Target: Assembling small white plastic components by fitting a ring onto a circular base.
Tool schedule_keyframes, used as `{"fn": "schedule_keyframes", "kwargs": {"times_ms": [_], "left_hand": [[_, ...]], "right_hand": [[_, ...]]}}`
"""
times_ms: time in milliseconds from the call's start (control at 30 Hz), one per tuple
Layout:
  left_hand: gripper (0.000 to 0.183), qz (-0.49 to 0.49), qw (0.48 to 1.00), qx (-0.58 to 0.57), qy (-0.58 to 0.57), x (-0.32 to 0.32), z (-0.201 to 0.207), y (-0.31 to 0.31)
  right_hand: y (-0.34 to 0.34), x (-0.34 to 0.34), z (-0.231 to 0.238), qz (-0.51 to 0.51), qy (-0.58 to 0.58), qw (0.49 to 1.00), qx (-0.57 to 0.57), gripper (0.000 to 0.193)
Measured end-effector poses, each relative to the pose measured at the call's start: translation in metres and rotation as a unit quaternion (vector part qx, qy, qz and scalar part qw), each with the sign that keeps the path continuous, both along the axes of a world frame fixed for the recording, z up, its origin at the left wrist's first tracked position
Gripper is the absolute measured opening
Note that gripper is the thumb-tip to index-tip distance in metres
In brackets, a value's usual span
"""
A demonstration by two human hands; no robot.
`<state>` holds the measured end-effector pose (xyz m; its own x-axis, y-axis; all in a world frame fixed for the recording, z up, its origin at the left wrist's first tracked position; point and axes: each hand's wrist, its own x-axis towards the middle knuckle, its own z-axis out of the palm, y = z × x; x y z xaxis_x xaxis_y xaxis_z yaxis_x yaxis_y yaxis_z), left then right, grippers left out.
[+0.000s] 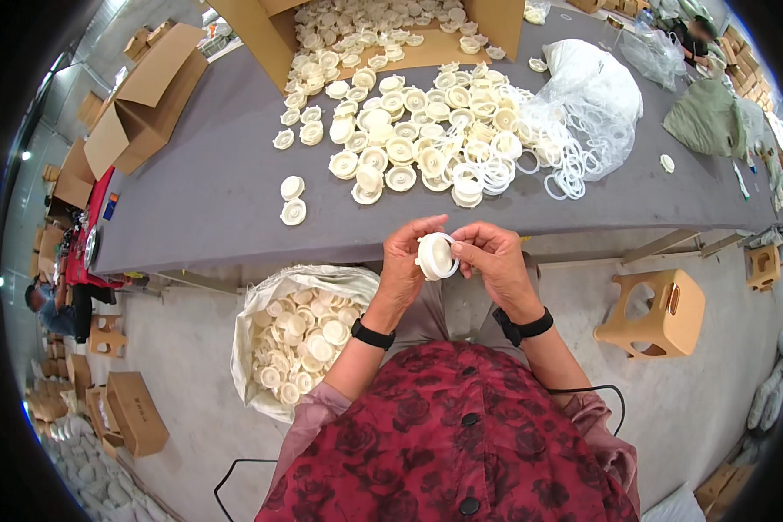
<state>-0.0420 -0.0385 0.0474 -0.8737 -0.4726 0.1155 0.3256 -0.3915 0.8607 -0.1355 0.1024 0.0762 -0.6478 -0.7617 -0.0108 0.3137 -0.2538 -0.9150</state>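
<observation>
My left hand grips a cream round plastic cap by its side, just in front of the table's near edge. At the cap's right rim, my right hand pinches a thin white ring between thumb and forefinger; part of the ring lies around the cap, and the fingers hide the rest. A heap of similar caps covers the table ahead of my hands. Beside it, loose translucent rings spill from a clear plastic bag.
A woven sack full of caps stands on the floor at my left. An open cardboard box holds more caps at the back of the grey table. A tan plastic stool stands at right. Other people sit far left and far right.
</observation>
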Motion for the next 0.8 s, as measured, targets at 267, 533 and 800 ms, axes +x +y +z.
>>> {"fn": "schedule_keyframes", "kwargs": {"times_ms": [267, 533, 800], "left_hand": [[0.021, -0.022, 0.999, 0.000, 0.032, 0.002, -0.016, -0.009], [0.023, 0.042, 0.998, 0.044, -0.021, 0.001, -0.022, -0.011], [0.016, 0.111, 0.989, -0.086, -0.053, 0.002, -0.039, -0.009]], "right_hand": [[-0.002, 0.002, -0.005, 0.039, 0.025, 0.998, 0.053, 0.016], [0.000, 0.011, -0.002, -0.081, 0.456, 0.886, 0.007, 0.034], [-0.007, 0.028, -0.008, -0.160, 0.460, 0.872, 0.051, 0.030]]}}
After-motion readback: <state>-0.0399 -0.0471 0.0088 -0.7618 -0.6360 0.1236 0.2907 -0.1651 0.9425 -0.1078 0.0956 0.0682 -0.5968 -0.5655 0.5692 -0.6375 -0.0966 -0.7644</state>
